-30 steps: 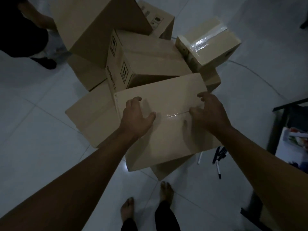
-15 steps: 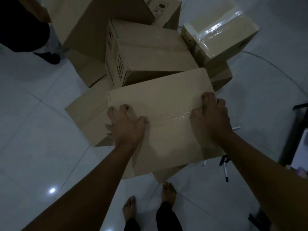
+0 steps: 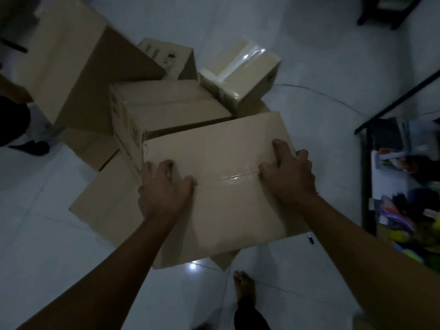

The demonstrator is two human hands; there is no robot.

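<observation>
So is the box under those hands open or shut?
Shut: the box has flat flaps, shiny tape along their seam between left hand and right hand.

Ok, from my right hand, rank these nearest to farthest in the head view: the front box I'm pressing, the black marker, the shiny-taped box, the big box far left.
1. The front box, directly under the right hand.
2. The black marker, on the floor beside the right forearm.
3. The shiny-taped box, behind, toward the right.
4. The big box, far left at the back.
</observation>
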